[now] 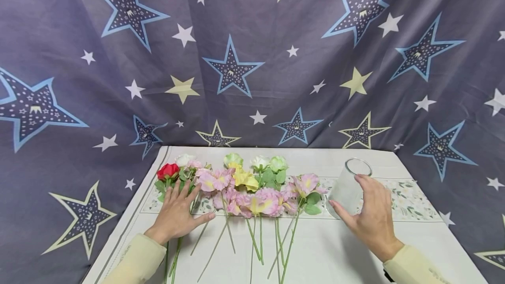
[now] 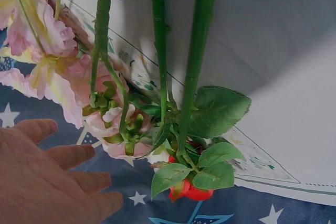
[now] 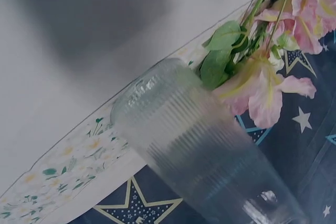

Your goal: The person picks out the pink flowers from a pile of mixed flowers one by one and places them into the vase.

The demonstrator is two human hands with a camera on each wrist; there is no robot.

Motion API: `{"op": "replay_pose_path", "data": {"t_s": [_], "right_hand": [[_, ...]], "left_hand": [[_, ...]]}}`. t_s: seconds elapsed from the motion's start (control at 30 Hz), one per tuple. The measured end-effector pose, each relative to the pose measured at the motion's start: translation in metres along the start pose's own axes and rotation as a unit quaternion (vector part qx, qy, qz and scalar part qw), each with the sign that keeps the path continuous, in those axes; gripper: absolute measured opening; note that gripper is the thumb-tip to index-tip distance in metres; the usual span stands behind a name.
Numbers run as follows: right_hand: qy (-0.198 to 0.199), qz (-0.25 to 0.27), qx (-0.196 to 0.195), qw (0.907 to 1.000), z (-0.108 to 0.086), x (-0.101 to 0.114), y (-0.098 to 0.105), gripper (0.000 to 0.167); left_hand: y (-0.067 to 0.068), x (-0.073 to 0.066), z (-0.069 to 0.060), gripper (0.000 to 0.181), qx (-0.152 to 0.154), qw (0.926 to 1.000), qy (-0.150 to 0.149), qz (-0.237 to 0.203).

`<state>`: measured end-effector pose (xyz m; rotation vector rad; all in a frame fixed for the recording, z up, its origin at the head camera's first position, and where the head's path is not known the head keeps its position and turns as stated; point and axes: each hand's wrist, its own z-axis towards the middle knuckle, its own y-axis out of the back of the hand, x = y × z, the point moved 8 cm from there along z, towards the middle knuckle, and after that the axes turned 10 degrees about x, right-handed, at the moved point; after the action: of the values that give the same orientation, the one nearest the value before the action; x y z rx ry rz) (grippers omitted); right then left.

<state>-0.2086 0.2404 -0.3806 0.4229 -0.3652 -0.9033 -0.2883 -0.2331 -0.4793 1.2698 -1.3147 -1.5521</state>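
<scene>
My left hand (image 1: pixel 177 211), its fingers spread, is over the stems just below a red rose (image 1: pixel 168 171). In the left wrist view those fingers hold nothing, and the red rose (image 2: pixel 194 190) shows leaves and green stems. Beside it lie pink-and-yellow irises (image 1: pixel 265 201), a yellow flower (image 1: pixel 243 179) and pale green roses (image 1: pixel 278 164). A clear ribbed glass vase (image 1: pixel 342 194) stands upright at the right. My right hand (image 1: pixel 372 216) is at its near right side, thumb and fingers apart; whether they touch the glass cannot be told. The right wrist view shows the vase (image 3: pixel 194 135) without the hand.
The white tablecloth (image 1: pixel 315 249) has a floral printed band (image 1: pixel 410 198) running across under the flowers and vase. Several stems (image 1: pixel 289 249) point toward the near edge. A dark star-patterned curtain (image 1: pixel 256 100) hangs behind and along the sides of the table.
</scene>
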Motion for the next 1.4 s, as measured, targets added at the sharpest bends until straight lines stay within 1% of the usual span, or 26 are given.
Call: {"op": "replay_pose_path", "data": {"t_s": [0.1,0.27,0.37,0.47,0.53,0.6,0.7,0.8,1.0,1.07,1.17,1.23,1.3,1.33,1.4], "right_hand": [[0.007,0.014,0.021,0.9997,-0.003,0.004,-0.007,0.083],[-0.001,0.027,0.079,0.9965,-0.01,0.008,-0.023,0.08],[-0.008,0.029,0.129,0.9912,-0.017,0.011,-0.034,0.083],[-0.016,0.033,0.18,0.9829,-0.024,0.015,-0.045,0.083],[-0.019,0.033,0.204,0.9782,-0.028,0.016,-0.05,0.082],[-0.021,0.031,0.22,0.9748,-0.031,0.018,-0.054,0.079],[-0.019,0.026,0.23,0.9727,-0.034,0.021,-0.057,0.077],[-0.021,0.024,0.239,0.9705,-0.037,0.022,-0.06,0.078],[-0.025,0.018,0.254,0.9667,-0.038,0.021,-0.061,0.081],[-0.022,0.017,0.253,0.9671,-0.037,0.022,-0.06,0.08],[-0.02,0.018,0.251,0.9676,-0.036,0.022,-0.06,0.08],[-0.018,0.017,0.248,0.9684,-0.036,0.023,-0.059,0.08],[-0.016,0.018,0.245,0.9691,-0.037,0.023,-0.059,0.081],[-0.016,0.017,0.244,0.9694,-0.037,0.023,-0.058,0.081],[-0.015,0.016,0.242,0.9701,-0.038,0.023,-0.058,0.081]], "left_hand": [[0.0,-0.001,-0.001,0.11,0.0,1.0,0.001,0.0],[-0.002,-0.002,-0.003,0.108,-0.003,1.0,0.0,-0.003],[-0.004,-0.004,-0.004,0.106,-0.005,1.0,-0.003,-0.007],[-0.006,-0.004,-0.006,0.105,-0.008,0.9999,-0.004,-0.01],[-0.007,-0.004,-0.007,0.103,-0.012,0.9998,-0.005,-0.014],[-0.007,-0.005,-0.009,0.101,-0.018,0.9997,-0.008,-0.017],[-0.005,-0.005,-0.009,0.096,-0.028,0.9994,-0.008,-0.019],[-0.003,-0.004,-0.009,0.09,-0.042,0.999,-0.001,-0.015],[-0.001,0.002,-0.012,0.084,-0.073,0.9971,0.013,0.017],[0.001,0.003,-0.015,0.084,-0.086,0.9957,0.018,0.027],[0.004,0.006,-0.019,0.08,-0.109,0.9926,0.037,0.037],[0.006,0.009,-0.022,0.074,-0.117,0.9906,0.056,0.043],[0.006,0.011,-0.024,0.067,-0.114,0.9893,0.077,0.047],[0.005,0.013,-0.024,0.064,-0.106,0.9895,0.087,0.045],[0.002,0.016,-0.025,0.056,-0.08,0.9908,0.103,0.035]]}}
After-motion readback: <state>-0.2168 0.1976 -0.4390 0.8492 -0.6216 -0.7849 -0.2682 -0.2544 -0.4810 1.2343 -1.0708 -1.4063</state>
